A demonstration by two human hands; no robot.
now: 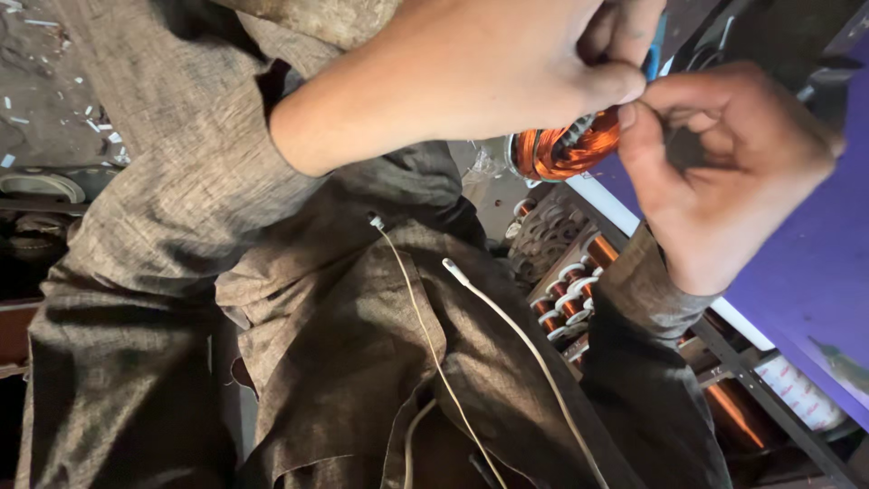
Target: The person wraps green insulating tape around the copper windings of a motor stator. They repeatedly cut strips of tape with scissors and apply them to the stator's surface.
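A round copper-wire coil (566, 149) wound on a metal core sits between my two hands, mostly hidden behind them. My left hand (489, 68) reaches in from the upper left, its fingers curled and pinched at the coil's top edge. A sliver of a blue object (654, 50) shows behind its fingertips. My right hand (724, 172) comes up from the lower right, with thumb and forefinger pinched against the left fingertips just above the coil. What the fingertips hold is too small to make out.
My grey-brown clothing (299, 344) fills the centre, with two thin white cords (507, 317) lying across it. Small spools of copper wire (566, 299) stand in a rack below the coil. A purple surface (815, 272) with a white edge runs along the right. Scraps litter the floor (54, 109) at upper left.
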